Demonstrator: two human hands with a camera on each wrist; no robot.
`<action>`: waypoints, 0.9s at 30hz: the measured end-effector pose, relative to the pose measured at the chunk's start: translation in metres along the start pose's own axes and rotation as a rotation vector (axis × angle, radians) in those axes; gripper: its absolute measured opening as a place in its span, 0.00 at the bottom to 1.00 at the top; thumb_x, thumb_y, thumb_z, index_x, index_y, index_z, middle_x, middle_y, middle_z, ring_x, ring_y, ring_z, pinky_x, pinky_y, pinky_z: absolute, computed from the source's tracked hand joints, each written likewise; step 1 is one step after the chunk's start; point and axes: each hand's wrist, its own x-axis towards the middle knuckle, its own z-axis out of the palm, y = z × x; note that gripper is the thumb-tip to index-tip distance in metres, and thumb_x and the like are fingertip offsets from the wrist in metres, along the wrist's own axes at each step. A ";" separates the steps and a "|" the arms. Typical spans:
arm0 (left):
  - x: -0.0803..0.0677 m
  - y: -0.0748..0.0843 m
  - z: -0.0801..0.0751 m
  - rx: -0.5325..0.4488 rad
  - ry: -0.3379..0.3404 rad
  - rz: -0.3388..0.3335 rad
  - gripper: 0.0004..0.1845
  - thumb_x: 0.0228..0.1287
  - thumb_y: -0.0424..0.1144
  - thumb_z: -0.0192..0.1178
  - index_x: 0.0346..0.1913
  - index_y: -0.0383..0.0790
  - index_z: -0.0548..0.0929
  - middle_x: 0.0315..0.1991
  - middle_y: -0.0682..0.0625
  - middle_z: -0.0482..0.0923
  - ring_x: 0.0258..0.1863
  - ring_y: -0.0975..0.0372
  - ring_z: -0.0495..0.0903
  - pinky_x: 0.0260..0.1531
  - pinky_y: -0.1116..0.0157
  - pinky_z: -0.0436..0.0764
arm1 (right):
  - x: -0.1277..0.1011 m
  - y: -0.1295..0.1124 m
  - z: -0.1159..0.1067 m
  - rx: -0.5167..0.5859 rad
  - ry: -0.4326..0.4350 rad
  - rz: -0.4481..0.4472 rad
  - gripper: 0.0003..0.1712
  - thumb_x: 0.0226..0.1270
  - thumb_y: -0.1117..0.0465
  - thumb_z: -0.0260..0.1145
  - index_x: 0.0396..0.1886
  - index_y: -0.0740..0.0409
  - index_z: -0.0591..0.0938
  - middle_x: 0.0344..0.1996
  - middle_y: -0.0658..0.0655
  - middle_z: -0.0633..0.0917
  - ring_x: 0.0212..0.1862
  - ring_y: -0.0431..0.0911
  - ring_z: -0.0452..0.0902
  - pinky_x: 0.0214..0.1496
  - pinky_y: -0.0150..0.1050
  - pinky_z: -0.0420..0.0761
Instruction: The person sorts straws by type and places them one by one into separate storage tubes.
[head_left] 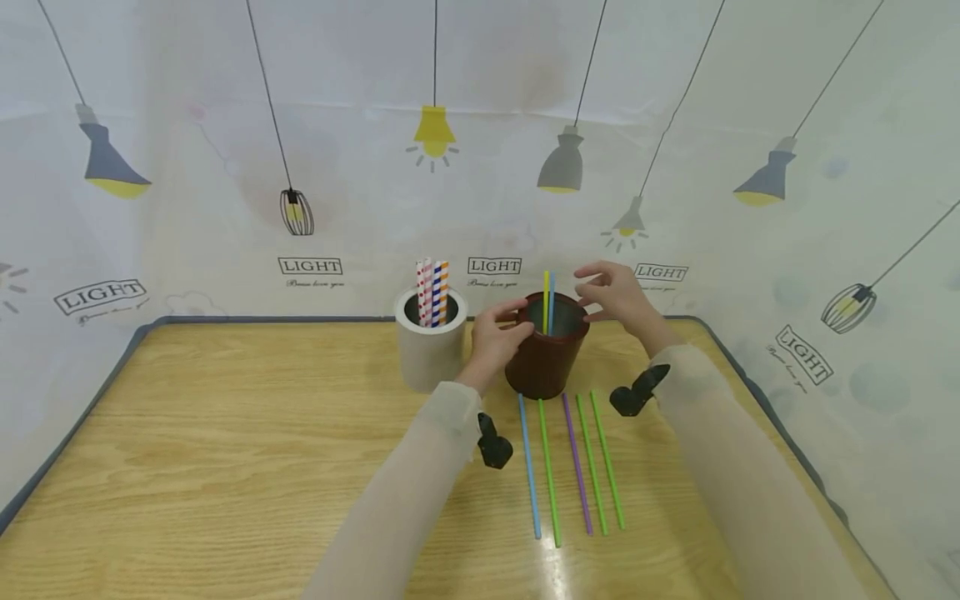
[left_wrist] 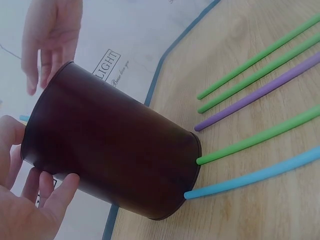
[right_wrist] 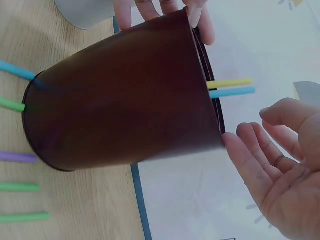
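- Left hand grips the brown cup at its left rim, fingers curled over the lip. Right hand hangs open just right of and above the rim, fingers relaxed, holding nothing.
- Head view: the cup stands upright at the far middle of the table, with a yellow straw and a blue straw standing in it.
- Five loose straws lie side by side on the near side of the cup: blue, green, purple, green, green from left to right. Their far ends sit at or just short of the cup's base.
- White cup stands just left of the brown one and holds striped straws. Curtain with lamp print hangs behind.
- Left wrist view: the left hand's fingers lie against the cup wall near the rim. Right hand shows beyond the rim, fingers spread, not touching. Ends of the loose blue straw and nearest green one touch the base.
- Right wrist view: right palm is open, and its fingertips look at or just off the rim; I cannot tell if they make contact. Left fingertips hook over the far rim. The two standing straws poke out of the mouth.
- Step, as I read it: loading loose straws into the brown cup, two in and five out, left hand steadying.
- Next move calls for the right hand to drop to the near row, pinch one straw near its end, tip it upright and feed it into the mouth.
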 end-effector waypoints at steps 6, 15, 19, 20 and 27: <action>0.000 0.000 0.001 0.005 0.014 0.017 0.21 0.51 0.29 0.60 0.51 0.42 0.81 0.44 0.44 0.76 0.41 0.56 0.78 0.24 0.66 0.78 | -0.009 0.010 -0.008 -0.003 -0.005 0.004 0.20 0.64 0.65 0.57 0.54 0.69 0.72 0.36 0.65 0.77 0.33 0.46 0.79 0.37 0.49 0.81; -0.001 -0.001 0.001 0.014 0.016 0.019 0.21 0.51 0.29 0.60 0.52 0.43 0.81 0.44 0.44 0.75 0.41 0.56 0.78 0.27 0.61 0.79 | -0.033 0.037 -0.016 0.025 -0.041 0.053 0.21 0.65 0.66 0.56 0.56 0.71 0.70 0.35 0.60 0.79 0.35 0.46 0.79 0.39 0.50 0.80; 0.000 -0.002 0.000 0.014 0.013 0.022 0.21 0.51 0.29 0.60 0.52 0.43 0.81 0.45 0.44 0.76 0.42 0.56 0.78 0.25 0.63 0.78 | -0.043 0.057 -0.017 0.034 -0.060 0.086 0.23 0.65 0.64 0.56 0.57 0.72 0.68 0.42 0.65 0.77 0.41 0.54 0.78 0.39 0.48 0.80; 0.000 -0.002 0.000 0.011 0.013 0.021 0.21 0.51 0.29 0.60 0.52 0.43 0.81 0.44 0.44 0.76 0.41 0.57 0.78 0.24 0.64 0.78 | -0.044 0.064 -0.017 0.035 -0.067 0.092 0.23 0.66 0.64 0.56 0.57 0.72 0.68 0.45 0.67 0.76 0.43 0.57 0.77 0.38 0.48 0.81; 0.001 -0.003 0.002 -0.002 0.011 0.021 0.21 0.50 0.28 0.60 0.51 0.42 0.82 0.43 0.44 0.76 0.39 0.58 0.78 0.23 0.66 0.77 | -0.053 0.100 -0.014 0.029 -0.086 0.138 0.25 0.65 0.63 0.56 0.58 0.74 0.67 0.50 0.75 0.73 0.45 0.60 0.77 0.41 0.52 0.79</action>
